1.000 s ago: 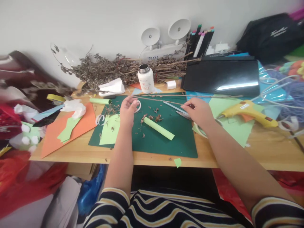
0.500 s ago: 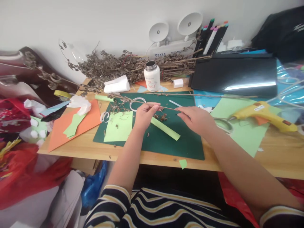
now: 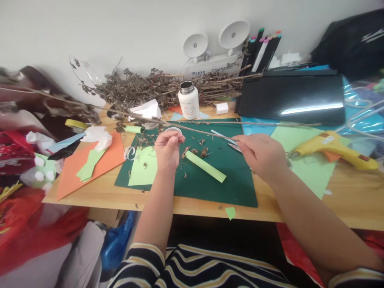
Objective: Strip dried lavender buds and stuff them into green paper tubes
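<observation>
Above the far half of the green cutting mat [image 3: 204, 194], a long dried stem [image 3: 210, 134] runs slantwise, its bare end in the right hand [image 3: 262, 157] over the mat's right edge and its other end reaching well past the mat's left edge. The work seems only partway along: the stretch over the mat looks bare, while withered leaves hang on the part left of it. Dry leaf scraps [image 3: 205, 152] lie mid-mat, and a pale green paper tube [image 3: 207, 168] is already rolled there; a flat green square [image 3: 142, 168] on the mat's left side looks unused. The right hand pinches the stem between thumb and fingers, closed on it. The left hand [image 3: 168, 150], over the mat's middle, has its fingers loosely curled just beside the stem; I cannot tell whether they touch or hold anything. Behind the mat stand a white bottle [image 3: 189, 104] and a heap of dried stems [image 3: 141, 86]; right of it lies a yellow glue gun [image 3: 333, 149]
</observation>
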The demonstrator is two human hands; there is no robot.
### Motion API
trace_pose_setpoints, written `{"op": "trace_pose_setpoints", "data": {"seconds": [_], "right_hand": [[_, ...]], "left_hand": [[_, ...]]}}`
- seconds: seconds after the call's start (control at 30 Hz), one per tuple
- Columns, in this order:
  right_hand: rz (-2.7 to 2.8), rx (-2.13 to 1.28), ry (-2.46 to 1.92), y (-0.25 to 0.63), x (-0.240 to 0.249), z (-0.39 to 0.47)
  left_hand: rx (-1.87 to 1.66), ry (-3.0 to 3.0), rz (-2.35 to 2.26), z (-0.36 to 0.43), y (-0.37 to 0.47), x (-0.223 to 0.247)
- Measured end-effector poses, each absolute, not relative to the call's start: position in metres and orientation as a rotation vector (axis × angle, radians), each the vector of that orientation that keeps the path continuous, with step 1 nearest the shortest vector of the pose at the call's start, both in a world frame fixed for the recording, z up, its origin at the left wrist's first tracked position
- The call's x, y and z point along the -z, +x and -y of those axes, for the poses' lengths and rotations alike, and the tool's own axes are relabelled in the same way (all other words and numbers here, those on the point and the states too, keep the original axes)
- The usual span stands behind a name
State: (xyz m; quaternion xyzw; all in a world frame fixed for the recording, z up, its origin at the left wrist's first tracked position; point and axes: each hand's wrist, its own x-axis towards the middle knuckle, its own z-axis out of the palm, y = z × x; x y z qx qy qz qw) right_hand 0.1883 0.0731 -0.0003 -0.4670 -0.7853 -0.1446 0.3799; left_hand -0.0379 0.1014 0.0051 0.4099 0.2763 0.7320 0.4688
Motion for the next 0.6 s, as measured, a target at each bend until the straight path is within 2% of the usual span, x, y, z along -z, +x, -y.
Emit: {"op": "trace_pose_setpoints", "data": {"seconds": [0.4, 0.5, 0.6], "right_hand": [[1.994, 0.197, -0.825, 0.184, -0.028, -0.04], [1.966, 0.309, -0.834, 0.191, -0.029, -0.04], [1.949, 0.48, -0.924, 0.198, -0.021, -0.056]], "left_hand": [[-1.986, 1.024, -0.636, -0.1, -0.043, -0.008], [-1.997, 0.935, -0.667, -0.103, -0.045, -0.006], [-1.839, 0.832, -0.668, -0.1, -0.043, -0.008]]}}
